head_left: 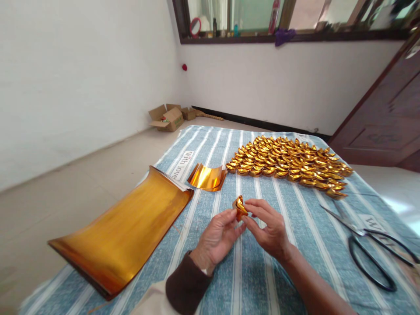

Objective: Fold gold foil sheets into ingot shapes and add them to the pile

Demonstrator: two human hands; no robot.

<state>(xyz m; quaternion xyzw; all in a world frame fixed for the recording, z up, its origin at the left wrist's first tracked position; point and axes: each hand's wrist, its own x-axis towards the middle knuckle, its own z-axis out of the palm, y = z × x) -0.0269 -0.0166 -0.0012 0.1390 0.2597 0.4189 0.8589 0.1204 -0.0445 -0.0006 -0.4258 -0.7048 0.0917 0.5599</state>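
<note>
A blue striped cloth [269, 271] covers the surface from the middle of the frame down to the bottom edge; whether a bed or a low counter lies under it is hard to tell. Its left edge runs diagonally from the upper middle to the lower left, with bare pale floor [82, 175] beyond it. Open cloth lies in the centre, between the piles and the hands.

At lower left a large stack of gold foil sheets [121, 232] lies across the cloth's left edge, its near corner hanging past it. In the upper right of the cloth a wide spread of folded gold ingots [288, 164] sits in close rows. At the right edge, black scissors [370, 249] lie with blades apart, pointing toward the centre. Just above the big stack a small curled gold sheet [207, 177] rests, near the ingot rows but apart from them.

At centre bottom both forearms come in from the lower edge. The left hand [216, 238], in a dark brown sleeve, and the right hand [267, 227], bare-armed, meet with fingertips pinching a small folded gold piece [239, 206], held just above the cloth, well clear of the stack and the scissors.
</note>
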